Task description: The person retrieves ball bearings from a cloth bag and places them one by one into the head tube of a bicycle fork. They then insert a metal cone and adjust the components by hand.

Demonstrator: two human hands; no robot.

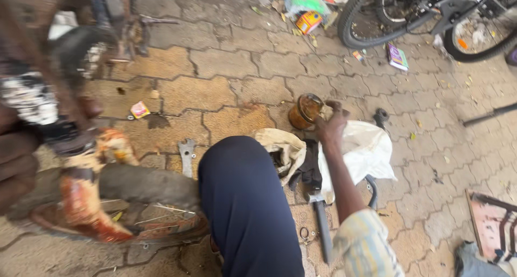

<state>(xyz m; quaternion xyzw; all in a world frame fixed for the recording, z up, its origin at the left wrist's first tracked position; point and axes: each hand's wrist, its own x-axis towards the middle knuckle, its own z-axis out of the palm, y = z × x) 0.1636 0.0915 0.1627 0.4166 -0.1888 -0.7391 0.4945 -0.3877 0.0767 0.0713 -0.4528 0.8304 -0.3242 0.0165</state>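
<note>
The right hand (330, 125) is stretched toward the round, brown, greasy tin (305, 111) on the paving, fingers loosely curled beside its right rim, gripping nothing. The blurred left hand (16, 164), near left, cannot be judged.

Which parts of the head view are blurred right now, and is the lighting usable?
Head view: the left side is smeared by motion blur, so the left hand and the wheel beside it are hard to read; the right hand by the brown jar is fairly sharp; daylight is even and soft, with no glare on the paving.
</note>
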